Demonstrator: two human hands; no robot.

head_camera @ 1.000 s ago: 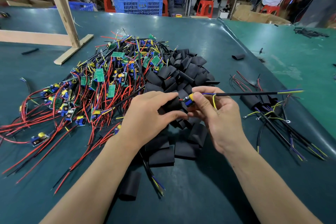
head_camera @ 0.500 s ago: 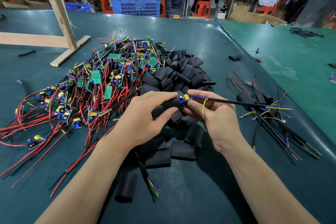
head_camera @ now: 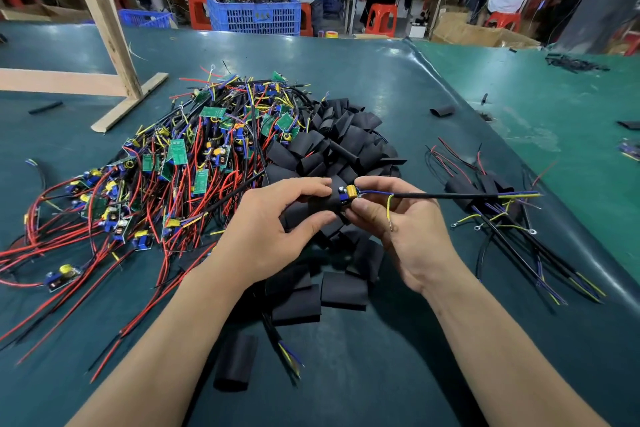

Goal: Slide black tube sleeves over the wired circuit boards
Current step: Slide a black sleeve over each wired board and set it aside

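My left hand (head_camera: 273, 236) pinches a black tube sleeve (head_camera: 323, 203) between thumb and fingers. My right hand (head_camera: 408, 236) pinches a small circuit board (head_camera: 349, 193) with a yellow and blue part, whose left end sits inside the sleeve. The board's black cable (head_camera: 450, 196) runs right, ending in blue and yellow wires. Under my hands lies a heap of loose black sleeves (head_camera: 346, 146). To the left is a pile of wired circuit boards (head_camera: 180, 163) with red and black leads.
Several sleeved boards with cables (head_camera: 491, 191) lie at the right. One sleeve (head_camera: 235, 362) rests near the front, another (head_camera: 442, 111) further back. A wooden frame (head_camera: 104, 31) stands at the back left. People sit at benches behind a blue crate (head_camera: 254, 12).
The sleeve in my left hand has moved onto the board's left end. The cable in my right hand has swung lower, toward the finished pieces.
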